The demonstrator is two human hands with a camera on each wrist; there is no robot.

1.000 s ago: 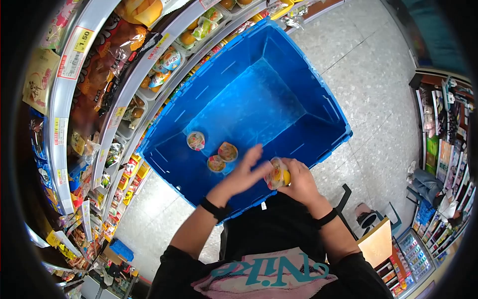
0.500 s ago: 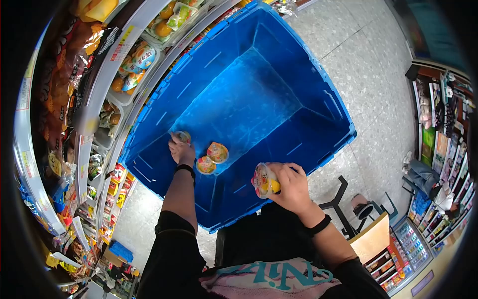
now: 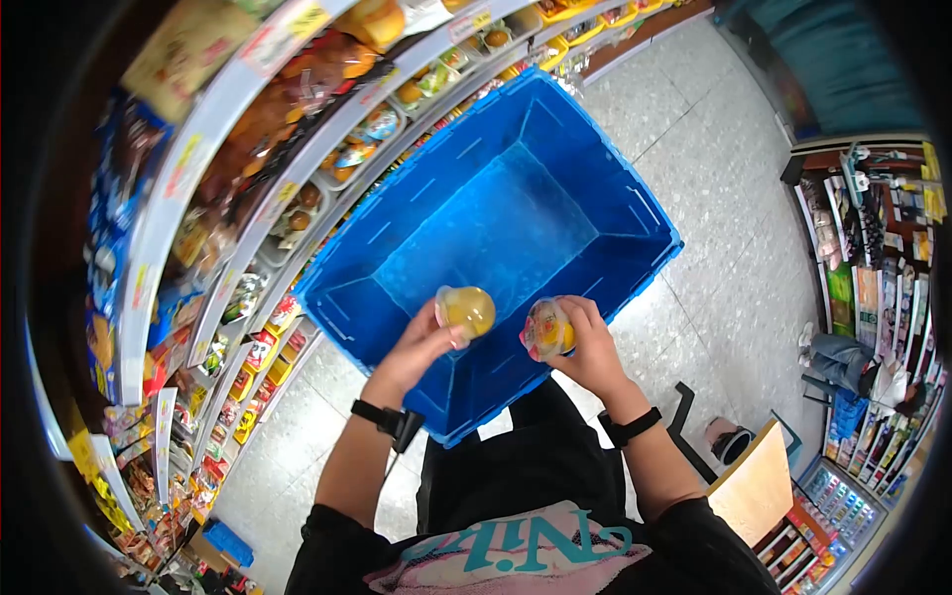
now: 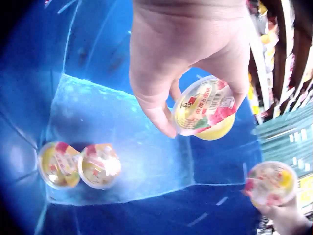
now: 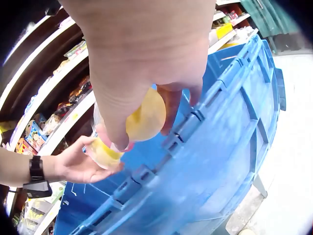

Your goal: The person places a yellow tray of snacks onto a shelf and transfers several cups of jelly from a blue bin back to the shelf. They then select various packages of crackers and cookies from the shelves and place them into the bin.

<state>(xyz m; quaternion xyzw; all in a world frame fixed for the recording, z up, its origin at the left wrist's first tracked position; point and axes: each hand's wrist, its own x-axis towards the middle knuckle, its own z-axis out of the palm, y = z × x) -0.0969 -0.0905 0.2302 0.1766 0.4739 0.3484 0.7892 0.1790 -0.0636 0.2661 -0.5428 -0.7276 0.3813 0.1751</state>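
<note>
My left hand (image 3: 405,359) grips a clear fruit cup (image 3: 468,310) with yellow contents above the blue crate (image 3: 625,164). In the left wrist view its printed lid (image 4: 208,105) with a barcode faces the camera, pinched between thumb and fingers. A similar fruit cup (image 3: 546,329), with pink and yellow on it, is held in my right hand (image 3: 595,355) over the near right side of the crate. Two more fruit cups, one (image 4: 58,165) beside the other (image 4: 100,166), lie on the crate's floor; in the head view the left hand and its cup cover them.
Shelves (image 3: 213,164) of packaged snacks curve along the left, close against the crate. Pale tiled floor (image 3: 694,228) lies to the right. A wooden-topped stool or table (image 3: 751,486) stands at lower right, and a person (image 3: 843,367) sits farther right.
My left hand came over without a cup, reached down to the leftmost cup in the crate, and has lifted it toward the right hand. The right hand keeps holding its cup.
</note>
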